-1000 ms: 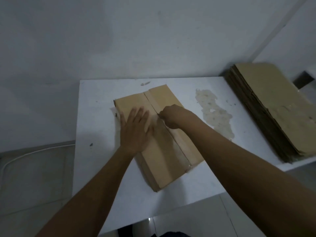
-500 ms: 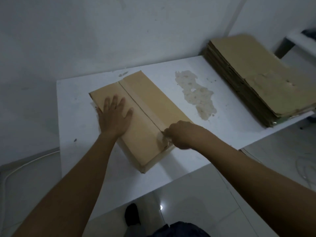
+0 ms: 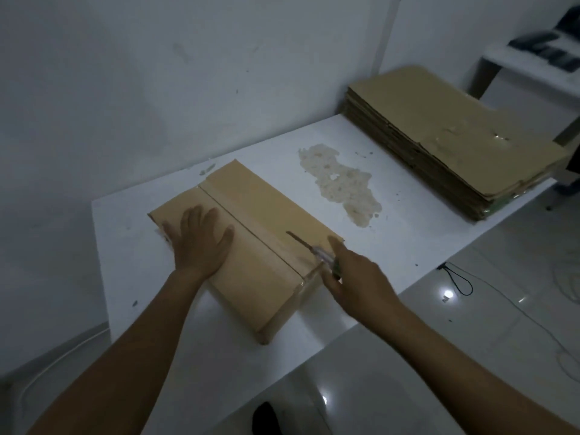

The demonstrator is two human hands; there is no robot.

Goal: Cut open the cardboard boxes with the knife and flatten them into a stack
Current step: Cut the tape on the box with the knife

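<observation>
The box [image 3: 260, 199] is laid on the counter [image 3: 414, 227] and pressed down on its left flap by the left hand [image 3: 201, 243], fingers [image 3: 192, 219] flat and spread. The knife [image 3: 309, 248] is gripped in the right hand [image 3: 361, 281] at the box's near right end, its blade apparently resting on the right flap. The stack [image 3: 439, 130] is set at the far right.
</observation>
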